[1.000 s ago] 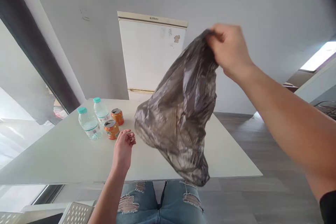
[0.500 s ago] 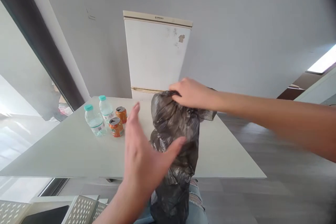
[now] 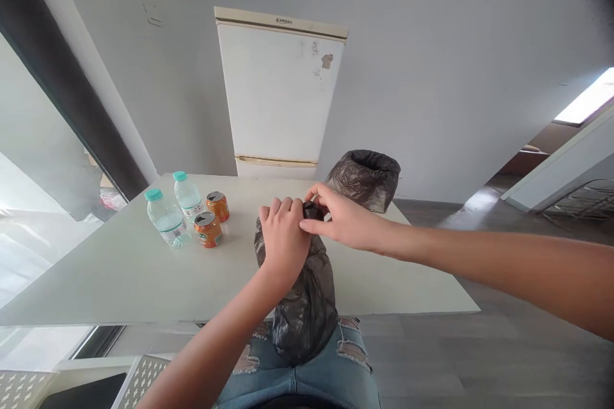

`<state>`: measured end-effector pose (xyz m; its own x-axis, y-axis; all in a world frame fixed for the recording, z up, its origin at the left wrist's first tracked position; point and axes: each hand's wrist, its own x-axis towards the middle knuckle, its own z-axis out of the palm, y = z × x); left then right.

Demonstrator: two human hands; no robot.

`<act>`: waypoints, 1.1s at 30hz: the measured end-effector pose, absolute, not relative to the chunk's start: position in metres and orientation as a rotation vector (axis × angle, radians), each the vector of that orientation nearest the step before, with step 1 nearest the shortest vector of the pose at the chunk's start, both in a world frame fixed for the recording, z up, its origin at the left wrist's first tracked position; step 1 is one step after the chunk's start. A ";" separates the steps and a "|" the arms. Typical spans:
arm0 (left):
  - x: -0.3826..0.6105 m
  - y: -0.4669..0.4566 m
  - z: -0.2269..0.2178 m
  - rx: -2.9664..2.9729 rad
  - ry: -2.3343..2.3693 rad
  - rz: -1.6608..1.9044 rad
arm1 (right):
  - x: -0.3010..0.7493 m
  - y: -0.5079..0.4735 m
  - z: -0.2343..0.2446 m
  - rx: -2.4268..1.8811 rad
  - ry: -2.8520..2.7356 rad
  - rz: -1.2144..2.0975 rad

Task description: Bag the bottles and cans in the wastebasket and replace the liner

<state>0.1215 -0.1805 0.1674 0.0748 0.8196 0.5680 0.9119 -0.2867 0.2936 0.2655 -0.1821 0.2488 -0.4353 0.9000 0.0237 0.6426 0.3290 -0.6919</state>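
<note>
A black plastic bag (image 3: 307, 307) hangs over the near edge of the white table (image 3: 144, 281), its lower end in front of my jeans. My left hand (image 3: 286, 233) is wrapped round the gathered neck of the bag. At the bunched top that sticks out beside it, my right hand (image 3: 330, 214) pinches the plastic between thumb and fingers. Behind my right hand stands a second black bag (image 3: 362, 182), its mouth open, at the far right of the table; what is inside cannot be seen.
Two clear bottles with teal caps, a nearer bottle (image 3: 165, 220) and a farther bottle (image 3: 188, 195), stand at the table's left beside two orange cans (image 3: 208, 230). A white fridge (image 3: 281, 89) is behind the table. Perforated white baskets (image 3: 139, 383) sit at lower left.
My left hand has gone from spread and free to closed round the bag's neck. My right hand has come lower, still at the bag's top. The second bag has come into fuller view.
</note>
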 end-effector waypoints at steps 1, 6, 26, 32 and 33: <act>0.121 -0.183 0.165 -2.185 -1.744 -0.907 | 0.272 -0.184 0.239 -1.307 -2.298 0.721; 0.125 -0.189 0.142 -2.237 -1.549 -0.672 | 0.290 -0.190 0.197 -1.197 -2.724 0.059; 0.036 -0.162 0.050 -2.236 -1.623 -0.450 | 0.472 -0.181 0.111 -1.518 -2.339 0.365; 0.027 -0.162 0.022 -2.276 -1.683 -0.338 | 0.521 -0.178 0.065 -1.654 -2.196 0.613; 0.025 -0.162 0.016 -2.273 -1.705 -0.306 | 0.528 -0.177 0.058 -1.684 -2.163 0.654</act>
